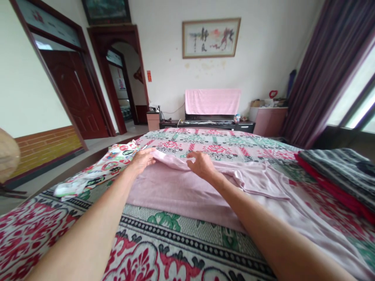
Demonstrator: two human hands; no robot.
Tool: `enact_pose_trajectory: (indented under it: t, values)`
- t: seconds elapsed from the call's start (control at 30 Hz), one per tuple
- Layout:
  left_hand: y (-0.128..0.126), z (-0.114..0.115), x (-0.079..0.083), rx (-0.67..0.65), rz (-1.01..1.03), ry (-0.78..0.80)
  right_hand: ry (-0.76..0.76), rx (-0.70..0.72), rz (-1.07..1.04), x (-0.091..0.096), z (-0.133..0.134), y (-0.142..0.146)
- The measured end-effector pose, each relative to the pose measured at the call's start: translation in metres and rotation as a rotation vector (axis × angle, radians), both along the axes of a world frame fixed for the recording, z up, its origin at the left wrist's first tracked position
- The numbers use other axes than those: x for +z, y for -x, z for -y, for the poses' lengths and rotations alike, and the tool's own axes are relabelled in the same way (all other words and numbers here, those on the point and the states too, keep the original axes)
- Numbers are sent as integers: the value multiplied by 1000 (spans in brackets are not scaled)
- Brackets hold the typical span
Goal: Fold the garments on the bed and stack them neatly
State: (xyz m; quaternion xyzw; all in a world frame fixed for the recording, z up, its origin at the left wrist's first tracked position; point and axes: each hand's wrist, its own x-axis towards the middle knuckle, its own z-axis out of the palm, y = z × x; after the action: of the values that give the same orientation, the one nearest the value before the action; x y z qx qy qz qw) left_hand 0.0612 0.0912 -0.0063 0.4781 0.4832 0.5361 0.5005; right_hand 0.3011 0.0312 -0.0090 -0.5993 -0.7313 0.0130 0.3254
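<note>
A pale pink knit top point(175, 187) lies spread across the bed, one short sleeve point(260, 181) folded in over its body and the rest running toward the lower right. At its far left corner, my left hand point(142, 160) pinches the raised edge between thumb and fingers. My right hand point(202, 164) is over the same far edge, farther right, its fingers bent and slightly apart. No cloth shows clearly between them. My right forearm crosses above the top and hides part of it.
A white garment with colourful prints point(114, 160) lies at the bed's left side. Folded dark striped and red clothes point(342, 175) are stacked at right. The patterned bedcover point(164, 249) lies under everything. Beyond the bed, a pink cloth point(213, 101) drapes over a low cabinet point(244, 127).
</note>
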Motion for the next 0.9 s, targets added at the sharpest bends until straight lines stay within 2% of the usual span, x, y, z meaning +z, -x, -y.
enact_pose_trajectory:
  t: [0.17,0.27,0.33,0.4,0.43,0.53,0.6,0.77,0.9]
  values:
    - [-4,6,13,-53,-21,-3,5,317,143,7,-6,55]
    - [-6,8,20,-95,-48,-18,107,346,200,9,-22,83]
    - [-4,8,22,6,-113,-38,149,343,194,12,-36,92]
    - [-1,6,20,138,-227,-43,138,344,160,16,-49,93]
    - [0,5,18,156,-300,-26,110,347,136,17,-55,92]
    - [-1,1,7,16,-510,45,-3,357,50,20,-69,84]
    - [-5,-4,-1,-32,-564,52,-66,380,-5,19,-77,77]
    - [-9,-23,-18,-35,-478,5,-210,525,-115,12,-89,65]
    - [-6,-31,-20,-37,-359,5,-220,525,-121,6,-92,62]
